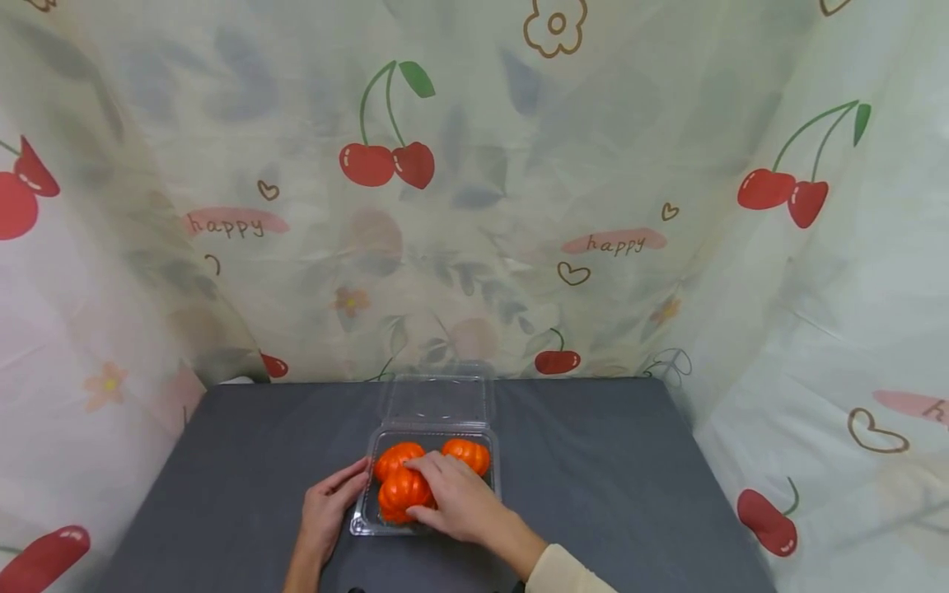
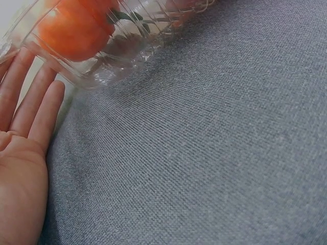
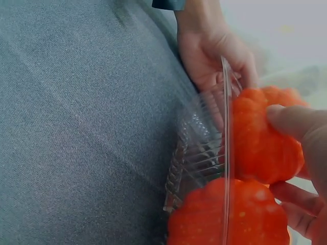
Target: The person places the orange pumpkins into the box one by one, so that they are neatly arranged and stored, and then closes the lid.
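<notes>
A clear plastic clamshell box (image 1: 359, 525) stands on the table with its lid (image 1: 437, 401) raised at the back. My right hand (image 1: 463, 498) grips a small ribbed orange pumpkin (image 1: 404, 492) at the box's front left, thumb on one side and fingers on the other. Behind it in the box sit a left pumpkin (image 1: 400, 452) and a right pumpkin (image 1: 474, 453). In the right wrist view a lower pumpkin (image 3: 225, 217) shows beside the gripped one (image 3: 263, 138). My left hand (image 1: 326, 506) rests its extended fingers (image 2: 38, 102) against the box's left wall.
A dark grey cloth (image 1: 593, 478) covers the table on both sides of the box. Printed curtains (image 1: 474, 247) with cherries and hearts hang behind the table and along its sides.
</notes>
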Demonstrator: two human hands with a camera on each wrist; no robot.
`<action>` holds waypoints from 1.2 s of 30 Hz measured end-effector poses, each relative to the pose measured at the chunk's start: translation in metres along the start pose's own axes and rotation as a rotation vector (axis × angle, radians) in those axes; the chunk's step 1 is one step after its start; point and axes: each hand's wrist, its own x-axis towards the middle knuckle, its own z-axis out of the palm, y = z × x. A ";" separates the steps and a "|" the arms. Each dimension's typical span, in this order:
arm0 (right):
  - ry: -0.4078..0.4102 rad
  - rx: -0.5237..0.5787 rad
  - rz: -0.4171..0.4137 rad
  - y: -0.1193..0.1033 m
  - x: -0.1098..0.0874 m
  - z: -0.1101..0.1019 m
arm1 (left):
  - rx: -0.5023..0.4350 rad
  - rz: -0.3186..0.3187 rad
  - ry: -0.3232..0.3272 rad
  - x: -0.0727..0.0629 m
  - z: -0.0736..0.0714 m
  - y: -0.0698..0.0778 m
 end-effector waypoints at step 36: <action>-0.148 -0.141 0.020 -0.006 0.004 0.002 | 0.054 0.039 0.012 0.001 -0.002 -0.002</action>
